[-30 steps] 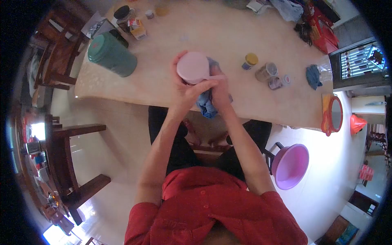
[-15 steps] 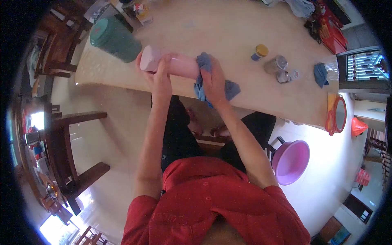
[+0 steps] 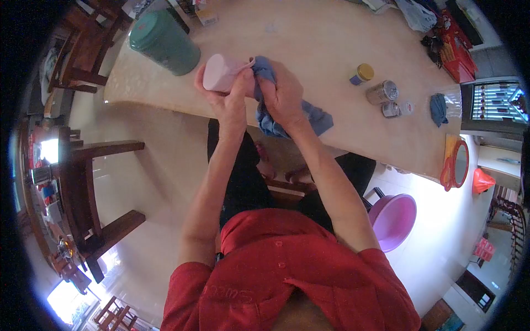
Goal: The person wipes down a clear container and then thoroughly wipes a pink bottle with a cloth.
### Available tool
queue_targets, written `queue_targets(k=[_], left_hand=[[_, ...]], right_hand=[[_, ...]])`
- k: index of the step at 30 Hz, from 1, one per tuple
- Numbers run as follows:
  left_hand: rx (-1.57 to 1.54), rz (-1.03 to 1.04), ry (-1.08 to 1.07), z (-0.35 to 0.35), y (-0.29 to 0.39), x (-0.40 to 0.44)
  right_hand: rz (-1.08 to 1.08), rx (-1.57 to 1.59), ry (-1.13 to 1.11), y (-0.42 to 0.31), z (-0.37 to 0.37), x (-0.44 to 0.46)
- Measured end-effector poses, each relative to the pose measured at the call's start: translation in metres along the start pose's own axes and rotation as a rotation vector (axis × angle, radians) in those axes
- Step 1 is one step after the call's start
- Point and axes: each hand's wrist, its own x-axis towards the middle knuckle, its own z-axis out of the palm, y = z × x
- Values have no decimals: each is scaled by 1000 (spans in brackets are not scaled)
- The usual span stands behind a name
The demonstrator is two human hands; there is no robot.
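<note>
A pink bottle (image 3: 219, 73) lies on its side between my hands, above the near part of the table, its lid end toward the left. My left hand (image 3: 227, 102) is wrapped round the lid end, with the thumb near a pink strap. My right hand (image 3: 282, 99) presses a blue cloth (image 3: 266, 70) round the other end of the bottle, which the cloth and fingers hide. The rest of the cloth hangs below and right of that hand, over the table edge.
On the table (image 3: 309, 38) stand a large green canister (image 3: 165, 44) at left and a yellow-lidded jar (image 3: 361, 74) and clear jars (image 3: 382, 92) at right. Beyond them lie another blue cloth (image 3: 439, 110) and an orange-framed mirror (image 3: 459, 163). A pink basin (image 3: 393, 222) is below.
The bottle turned from lid-up to sideways and my hands spread apart along it. Since then, my right hand and the cloth have come closer to my left hand.
</note>
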Motion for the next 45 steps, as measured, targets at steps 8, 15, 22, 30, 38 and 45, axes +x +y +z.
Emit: queue_targets(k=[8, 15, 22, 30, 38, 45], left_hand=[[-68, 12, 78, -10, -11, 7], [106, 80, -13, 12, 9, 0], [133, 31, -196, 9, 15, -7], [101, 107, -154, 25, 12, -14], [180, 105, -14, 17, 12, -10], [-7, 45, 36, -8, -8, 5]], right_hand=[[96, -516, -240, 34, -32, -20], [306, -329, 43, 59, -39, -35], [473, 31, 177, 50, -59, -18], [349, 329, -125, -23, -76, 25], [-7, -183, -145, 33, -26, -12], [53, -567, -237, 56, -32, -24]])
